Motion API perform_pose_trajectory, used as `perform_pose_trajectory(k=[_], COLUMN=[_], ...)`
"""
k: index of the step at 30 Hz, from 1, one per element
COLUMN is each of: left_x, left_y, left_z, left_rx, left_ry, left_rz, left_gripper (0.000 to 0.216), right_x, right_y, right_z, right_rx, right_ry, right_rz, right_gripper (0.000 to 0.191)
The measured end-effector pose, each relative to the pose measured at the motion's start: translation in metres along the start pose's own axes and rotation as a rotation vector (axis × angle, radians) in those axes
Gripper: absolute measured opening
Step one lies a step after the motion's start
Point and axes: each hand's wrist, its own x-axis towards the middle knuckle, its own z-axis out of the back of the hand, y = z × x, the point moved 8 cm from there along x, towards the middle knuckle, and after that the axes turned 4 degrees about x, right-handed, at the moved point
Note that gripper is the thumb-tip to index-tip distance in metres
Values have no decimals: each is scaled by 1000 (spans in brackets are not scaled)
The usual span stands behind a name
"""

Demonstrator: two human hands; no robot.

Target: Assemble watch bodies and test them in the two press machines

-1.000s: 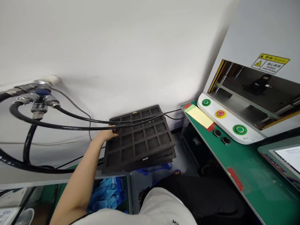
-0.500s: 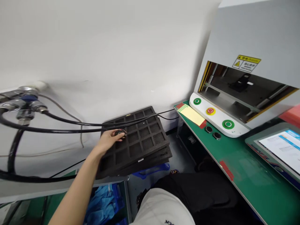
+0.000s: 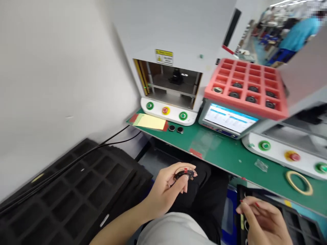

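Observation:
My left hand is raised in front of my lap, its fingers pinched round a small black round part. It hovers right of the stack of black foam trays and below the green bench edge. My right hand is low at the right, fingers curled over a black tray at the bench front; what those fingers hold is hidden.
A grey machine with green and red buttons stands on the bench. Beside it is a screen topped by a red foam tray holding several black round parts. A tape ring lies at the right. A person in blue stands far back.
My left hand has lifted the round part off the black foam trays and carried it right toward my lap. My view has swung right, bringing the red tray, the screen and my right hand in.

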Motion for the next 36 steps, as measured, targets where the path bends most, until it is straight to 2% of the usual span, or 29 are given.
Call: perform_pose_trajectory(k=[1, 4, 7, 10, 15, 20, 27, 32, 36], left_x=[4, 11, 13, 11, 7, 9, 7, 6, 6], left_y=[1, 6, 9, 6, -5, -9, -10, -11, -13], left_z=[-13, -43, -63, -70, -72, -68, -60, -56, -60], left_rx=[-55, -261, -531, -733, -925, -951, -832, -729, -729], left_ry=[66, 246, 369, 409, 496, 456, 344, 290, 340], left_rz=[10, 114, 248, 321, 298, 221, 111, 25, 17], left_gripper=[25, 28, 30, 30, 29, 34, 31, 31, 31], right_x=[0, 1, 2, 2, 2, 0, -3, -1, 0], right_y=[3, 10, 18, 20, 12, 1, -8, 11, 35], right_z=[-2, -10, -16, -22, -27, -19, -16, -28, -42], right_rx=[34, 126, 150, 155, 153, 137, 131, 140, 159], right_ry=[-18, 41, 92, 138, 148, 113, 135, 139, 201], right_rz=[11, 13, 42, 67, 38, -8, -34, 17, 147], right_gripper=[28, 23, 22, 23, 23, 23, 23, 22, 27])
